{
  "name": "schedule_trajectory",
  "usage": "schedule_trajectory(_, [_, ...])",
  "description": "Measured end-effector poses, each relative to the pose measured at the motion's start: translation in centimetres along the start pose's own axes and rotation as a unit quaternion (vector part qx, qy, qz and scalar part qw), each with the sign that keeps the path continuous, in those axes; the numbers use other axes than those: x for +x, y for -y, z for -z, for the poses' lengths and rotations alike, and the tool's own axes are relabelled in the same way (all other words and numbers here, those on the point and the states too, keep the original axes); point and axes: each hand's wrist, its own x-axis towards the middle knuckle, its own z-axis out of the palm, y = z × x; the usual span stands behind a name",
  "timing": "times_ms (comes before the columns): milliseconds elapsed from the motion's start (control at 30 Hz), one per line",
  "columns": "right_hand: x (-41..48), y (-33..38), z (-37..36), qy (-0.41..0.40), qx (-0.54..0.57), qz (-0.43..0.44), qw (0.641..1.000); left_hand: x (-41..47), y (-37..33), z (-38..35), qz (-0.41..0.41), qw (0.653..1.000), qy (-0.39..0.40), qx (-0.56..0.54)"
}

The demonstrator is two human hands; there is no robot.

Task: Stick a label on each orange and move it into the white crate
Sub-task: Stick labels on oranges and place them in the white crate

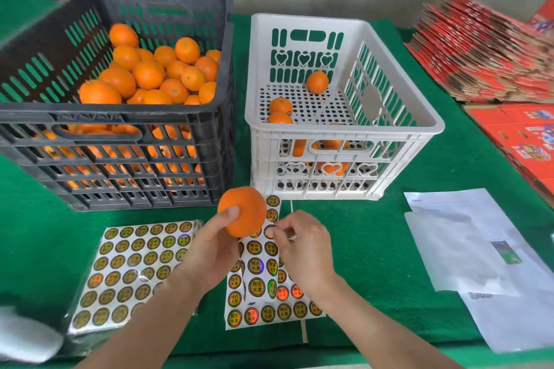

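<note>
The left hand [212, 252] grips an orange [242, 211] — just to its right, the right hand [302, 246] pinches a label [270, 231] on the sticker sheet [269, 322].

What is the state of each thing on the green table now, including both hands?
Black slotted plastic crate: heaped with oranges.
White perforated plastic crate: holds a few oranges, floor mostly bare.
Round orange fruit in hand: lifted, no label visible.
Left hand: grips that fruit.
Right hand: pinches the strip of round gold labels.
Wrapped label sheet: lying flat.
Red cardboard boxes: flattened, stacked.
</note>
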Motion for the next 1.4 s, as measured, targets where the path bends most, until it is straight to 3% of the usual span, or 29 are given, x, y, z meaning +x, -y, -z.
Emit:
schedule_trajectory(300, [-0.2, -0.3, 1.0, -0.057, 0.006, 0.119, 0.991, 0.3, 0.3, -0.2, -0.005, 0.999, 0.01, -0.046])
schedule_trajectory(400, [0.3, -0.1, 2.1, -0.075, 0.048, 0.109, 0.99, 0.7, 0.1, 0.7, 0.016, 0.999, 0.027, -0.019])
schedule_trajectory(467, [0.8, -0.1, 2.6, -0.033, 0.076, 0.05, 0.995, 0.8, 0.2, 1.6, 0.039, 0.998, 0.022, 0.051])
schedule_trajectory(567, [1.6, -0.5, 2.9, 0.093, 0.085, -0.063, 0.99, 0.6, 0.3, 2.6, 0.06, 0.98, -0.003, 0.189])
schedule_trajectory(667, [1.9, -0.7, 2.8, 0.152, 0.079, -0.086, 0.982, 0.3, 0.4, 2.7, 0.051, 0.953, 0.0, 0.299])
schedule_trajectory(800, [2.3, -0.2, 3.3, 0.196, 0.131, -0.09, 0.968, -0.7, -0.3, 1.6, 0.003, 0.94, -0.038, 0.34])
schedule_trajectory(867, [2.7, 0.6, 3.8, 0.222, 0.179, -0.071, 0.956, -0.8, -0.5, 1.3, -0.006, 0.963, -0.009, 0.269])
schedule_trajectory(933, [3.0, 1.6, 4.2, 0.245, 0.197, -0.039, 0.948, -0.9, -0.8, 0.9, 0.009, 0.991, 0.036, 0.127])
schedule_trajectory(1000, [3.3, 2.5, 4.4, 0.26, 0.183, -0.007, 0.948, -1.0, -1.1, 0.2, 0.023, 0.997, 0.066, 0.042])
schedule_trajectory(1400, [3.4, 3.7, 4.5, 0.219, 0.046, 0.083, 0.971, -1.2, -1.5, -1.1, 0.044, 0.995, 0.074, -0.041])
